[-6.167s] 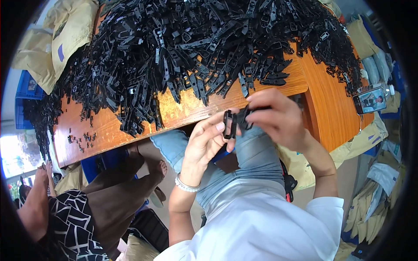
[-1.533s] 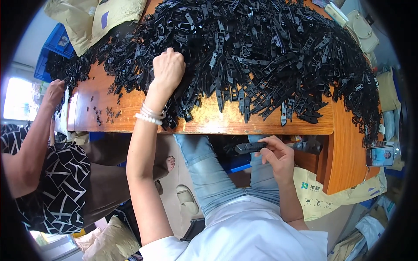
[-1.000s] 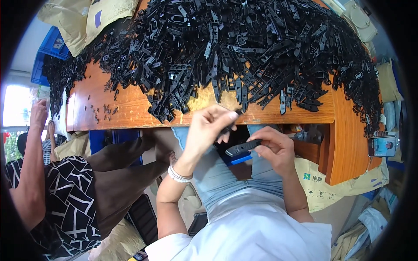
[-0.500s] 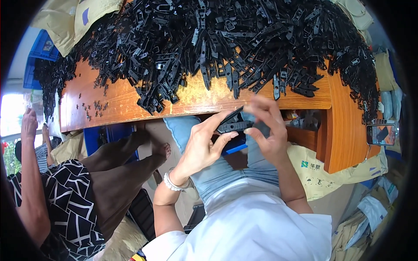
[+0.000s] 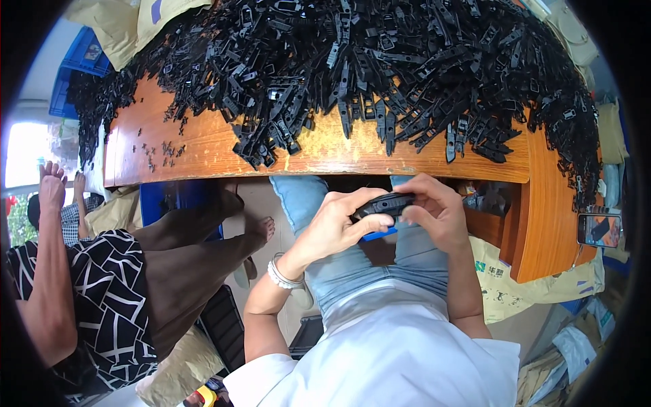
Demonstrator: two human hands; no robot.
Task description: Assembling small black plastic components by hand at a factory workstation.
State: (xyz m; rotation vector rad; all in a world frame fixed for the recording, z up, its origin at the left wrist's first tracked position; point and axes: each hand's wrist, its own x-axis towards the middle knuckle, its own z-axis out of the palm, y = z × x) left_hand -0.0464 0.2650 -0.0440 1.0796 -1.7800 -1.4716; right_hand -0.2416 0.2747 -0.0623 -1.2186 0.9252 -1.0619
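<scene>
Above my lap, just off the table's near edge, I hold a black plastic part (image 5: 384,205), long and narrow with a small hole. My left hand (image 5: 333,222) grips its left end, thumb below and fingers above. On the other end, my right hand (image 5: 439,214) pinches with thumb and fingertips. Fingers cover both ends of the part. A large heap of similar black plastic pieces (image 5: 366,61) spreads across the wooden table (image 5: 325,161) in front of my hands.
Tiny black pieces (image 5: 163,154) lie scattered at the table's left. A phone (image 5: 599,230) is at the right edge. Another person in a black-and-white patterned top (image 5: 112,298) sits to my left. A yellowish sack (image 5: 508,288) is below the table's right side.
My right hand was blurred and apart from the part; now its fingers close on the right end. The black pieces that stood at an angle in my left hand now lie together.
</scene>
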